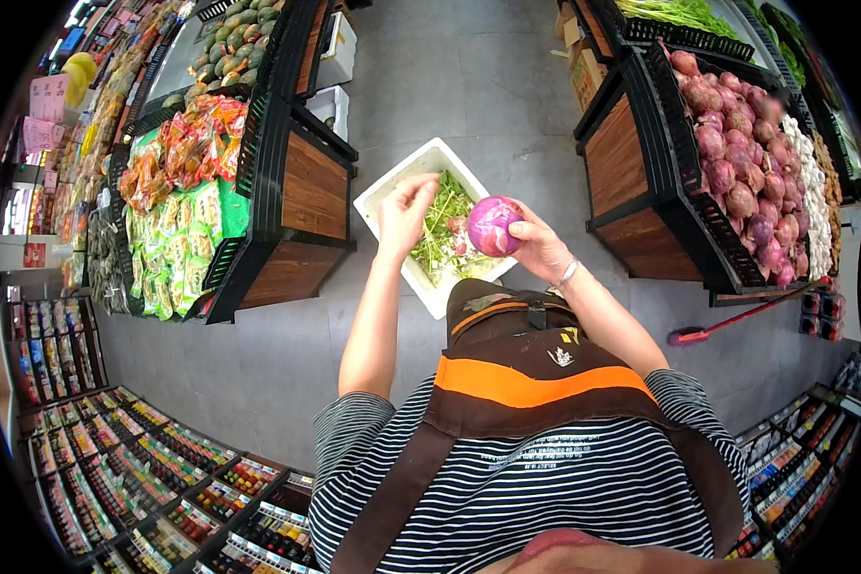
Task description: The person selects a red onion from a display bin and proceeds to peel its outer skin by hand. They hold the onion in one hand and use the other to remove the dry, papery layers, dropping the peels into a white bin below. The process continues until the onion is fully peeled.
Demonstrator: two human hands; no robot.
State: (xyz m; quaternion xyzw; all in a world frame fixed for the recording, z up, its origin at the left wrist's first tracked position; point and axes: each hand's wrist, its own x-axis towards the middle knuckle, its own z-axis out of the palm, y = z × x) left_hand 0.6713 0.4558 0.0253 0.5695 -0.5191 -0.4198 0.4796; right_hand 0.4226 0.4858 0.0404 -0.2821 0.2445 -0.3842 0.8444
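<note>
My right hand (544, 247) holds a peeled-looking purple-red onion (496, 227), its thumb on the near side. My left hand (407, 212) is raised to the left of the onion, apart from it. Its fingers are bunched towards the thumb; whether they pinch a scrap of skin is too small to tell. Below both hands a white foam box (422, 293) stands on the floor. Green stems and leaves (441, 240) lie inside it, along with reddish onion skins (459, 233).
To the right, a display stand (620, 158) bears a crate of red onions (739, 147) beside white garlic (807, 179). On the left stand are bagged produce (176, 244) and green squashes (237, 43). A red-handled broom (739, 316) slants near the right stand. Grey floor tiles (466, 86) run between the stands.
</note>
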